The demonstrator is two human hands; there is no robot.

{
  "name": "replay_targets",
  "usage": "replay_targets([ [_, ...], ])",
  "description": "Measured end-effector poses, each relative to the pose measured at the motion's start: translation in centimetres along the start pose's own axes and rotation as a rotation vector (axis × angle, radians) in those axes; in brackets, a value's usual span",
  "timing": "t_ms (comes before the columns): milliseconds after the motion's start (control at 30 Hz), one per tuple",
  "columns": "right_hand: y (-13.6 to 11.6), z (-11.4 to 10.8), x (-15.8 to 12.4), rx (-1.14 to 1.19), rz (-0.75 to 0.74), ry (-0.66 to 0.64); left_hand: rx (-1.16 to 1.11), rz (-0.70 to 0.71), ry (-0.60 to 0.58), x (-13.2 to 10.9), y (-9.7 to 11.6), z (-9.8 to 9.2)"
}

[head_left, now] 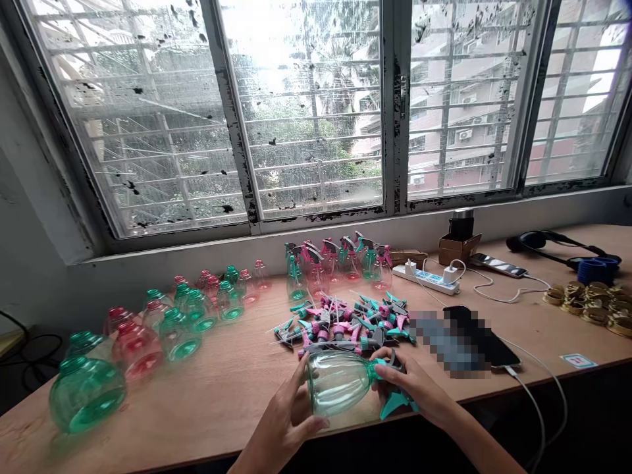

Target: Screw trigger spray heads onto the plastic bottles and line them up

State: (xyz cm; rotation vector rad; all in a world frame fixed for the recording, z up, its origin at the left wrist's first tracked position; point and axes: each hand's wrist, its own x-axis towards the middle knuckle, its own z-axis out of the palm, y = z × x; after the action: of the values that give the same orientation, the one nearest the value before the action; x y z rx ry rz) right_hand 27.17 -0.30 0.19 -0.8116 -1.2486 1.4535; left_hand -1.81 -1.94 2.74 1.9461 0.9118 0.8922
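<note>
A clear green bottle [338, 382] lies sideways between my hands near the table's front edge, its base to the left. My left hand [291, 411] is wrapped round the base end. At the neck, my right hand [407, 378] grips a teal and grey spray head [395, 401], which sits against the bottle's mouth. Just beyond the bottle is a pile of loose pink, teal and grey spray heads [345, 322] with thin tubes.
Open green and red bottles [89, 395] stand at the left. Bottles with spray heads [318, 270] stand by the window. A power strip [427, 280], phones, white cables, headphones [563, 243] and gold-coloured rings [587, 303] are on the right.
</note>
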Motion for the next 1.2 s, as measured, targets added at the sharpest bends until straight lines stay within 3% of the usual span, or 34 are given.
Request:
replay_targets([
  [267,0.2,-0.3,0.0,-0.007,-0.004,0.022,0.049,-0.017,-0.045,0.4,-1.5,0.0],
  [400,0.4,-0.2,0.0,-0.021,-0.004,-0.008,0.157,-0.035,-0.001,0.3,-1.3,0.1],
  [533,0.5,-0.3,0.1,-0.019,-0.004,-0.012,0.245,0.039,0.02,0.1,-1.2,-0.2],
  [967,0.3,-0.1,0.2,0.009,-0.011,0.007,0.097,-0.06,0.018,0.0,-0.8,0.1],
  [1200,0.4,-0.2,0.2,0.019,0.005,-0.001,0.099,-0.044,-0.006,0.0,-0.5,0.0],
])
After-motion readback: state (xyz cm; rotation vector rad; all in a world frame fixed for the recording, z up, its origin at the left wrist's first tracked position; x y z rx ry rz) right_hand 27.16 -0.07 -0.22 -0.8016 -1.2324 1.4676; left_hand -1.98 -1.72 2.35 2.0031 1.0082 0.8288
